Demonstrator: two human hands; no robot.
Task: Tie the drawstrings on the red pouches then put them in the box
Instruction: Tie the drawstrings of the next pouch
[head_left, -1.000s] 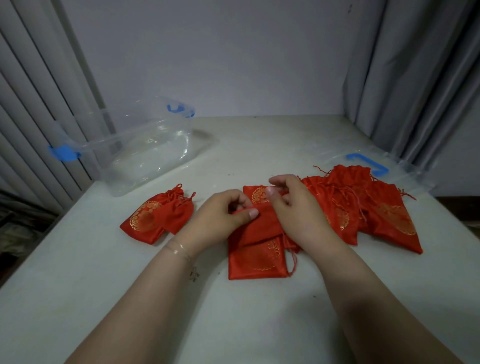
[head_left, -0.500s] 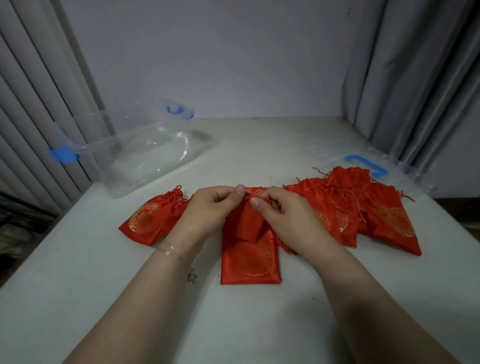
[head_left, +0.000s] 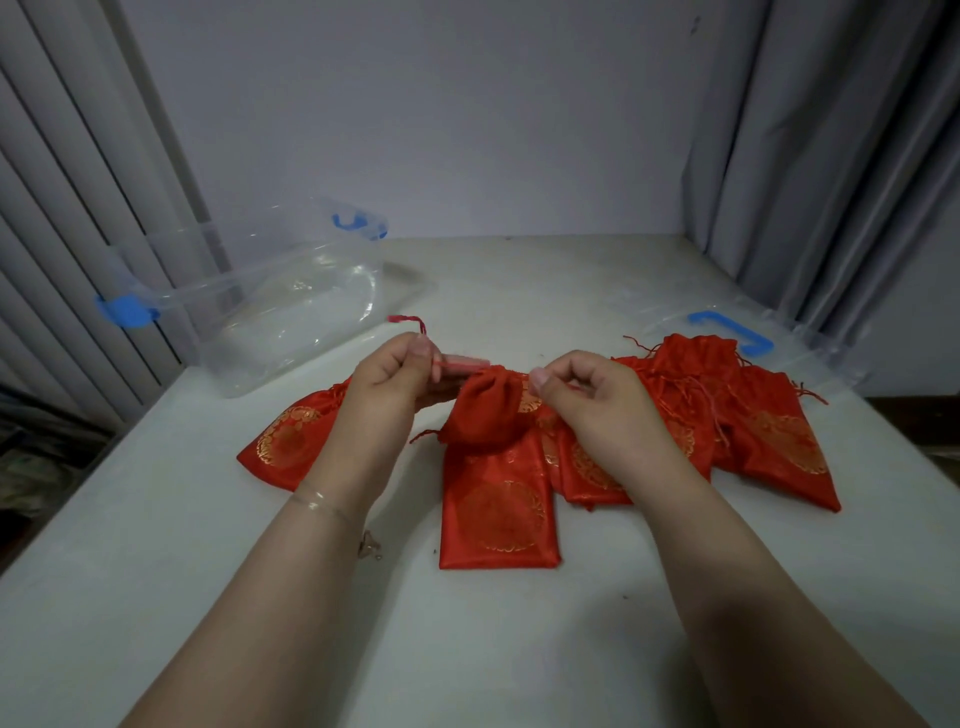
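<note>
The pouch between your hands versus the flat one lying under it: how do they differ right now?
The held pouch is bunched, its mouth gathered shut, with the left hand and right hand each pinching a drawstring; the flat pouch lies smooth and untouched. The held pouch shows plain red cloth toward the camera; the flat pouch shows a gold round emblem. Both are red fabric and lie on the table, outside the clear box.

Pale wall (head_left: 415, 114), grey curtains (head_left: 841, 156), white table (head_left: 519, 649)
</note>
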